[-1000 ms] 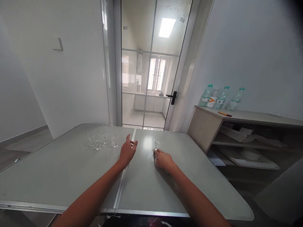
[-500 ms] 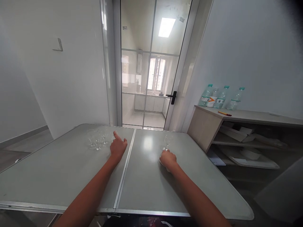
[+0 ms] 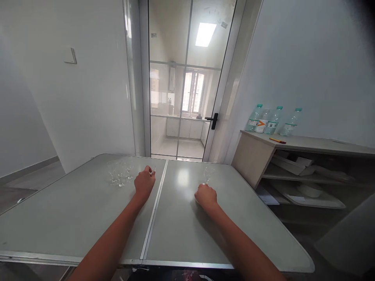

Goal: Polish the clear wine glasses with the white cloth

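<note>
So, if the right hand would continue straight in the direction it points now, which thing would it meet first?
Most likely the clear glass just ahead of the right hand. The hand hides the lower part, so they may be touching; the depth is unclear.

Left hand: one
Right hand: one
Forearms: two, one to each hand
Table: one, in two halves
Glasses: at least five; three or more clustered on the table's left half, where they overlap too much for a firm count, one at the right hand, one partly showing at the left hand
Cabinet: one
Bottles: four, on the cabinet
Green caps: three
Pen: one, on the cabinet
Shelf bowl: one
Door: one
Handle: one
Stickers: two, on the door
Bright light panel: one
Wall switch: one
</note>
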A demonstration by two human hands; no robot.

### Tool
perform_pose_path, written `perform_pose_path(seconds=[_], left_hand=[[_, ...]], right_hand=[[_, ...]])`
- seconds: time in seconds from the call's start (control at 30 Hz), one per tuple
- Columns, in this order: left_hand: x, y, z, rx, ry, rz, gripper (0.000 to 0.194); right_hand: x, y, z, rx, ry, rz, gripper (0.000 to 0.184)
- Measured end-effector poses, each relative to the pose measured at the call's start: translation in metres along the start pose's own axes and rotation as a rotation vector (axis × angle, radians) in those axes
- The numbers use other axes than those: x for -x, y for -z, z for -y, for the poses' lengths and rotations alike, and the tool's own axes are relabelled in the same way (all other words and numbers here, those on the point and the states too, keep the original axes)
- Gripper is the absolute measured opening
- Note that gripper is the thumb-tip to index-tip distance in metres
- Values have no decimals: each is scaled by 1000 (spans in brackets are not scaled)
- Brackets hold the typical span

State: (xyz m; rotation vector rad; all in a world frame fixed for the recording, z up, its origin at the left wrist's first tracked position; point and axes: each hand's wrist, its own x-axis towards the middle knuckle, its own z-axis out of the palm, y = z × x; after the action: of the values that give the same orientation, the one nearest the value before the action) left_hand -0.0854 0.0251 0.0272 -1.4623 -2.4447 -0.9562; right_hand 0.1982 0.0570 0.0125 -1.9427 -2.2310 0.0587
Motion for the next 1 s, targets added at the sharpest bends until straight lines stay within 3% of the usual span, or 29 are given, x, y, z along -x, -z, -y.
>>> perform_pose_path(seconds=[0.1, 0.2, 0.37, 0.47, 0.57, 0.73, 0.83, 0.9, 1.0], left_hand=[[1, 1, -2, 15, -92, -34, 13], [6, 3, -10, 161, -225, -43, 12], [27, 7, -31, 648, -513, 157, 16], [46, 5, -40, 772, -607, 297, 21], [60, 1, -45, 771, -666, 354, 24], [64, -2, -47, 879, -641, 346, 23], [61, -3, -49, 1026, -542, 232, 47], [60, -7, -50, 1075, -470, 205, 54], [63, -15, -51, 1114, -421, 371, 45]], right_hand=[[2, -1, 4, -42, 78, -26, 21], [4, -2, 10, -142, 219, -51, 29], [6, -9, 15, -569, 453, -39, 62], [6, -16, 14, -598, 476, 0, 46], [5, -22, 14, -551, 476, 21, 27], [4, -25, 16, -579, 556, -22, 28], [3, -24, 19, -708, 574, -113, 34], [3, -24, 20, -805, 572, -144, 36], [3, -26, 21, -860, 631, -108, 34]])
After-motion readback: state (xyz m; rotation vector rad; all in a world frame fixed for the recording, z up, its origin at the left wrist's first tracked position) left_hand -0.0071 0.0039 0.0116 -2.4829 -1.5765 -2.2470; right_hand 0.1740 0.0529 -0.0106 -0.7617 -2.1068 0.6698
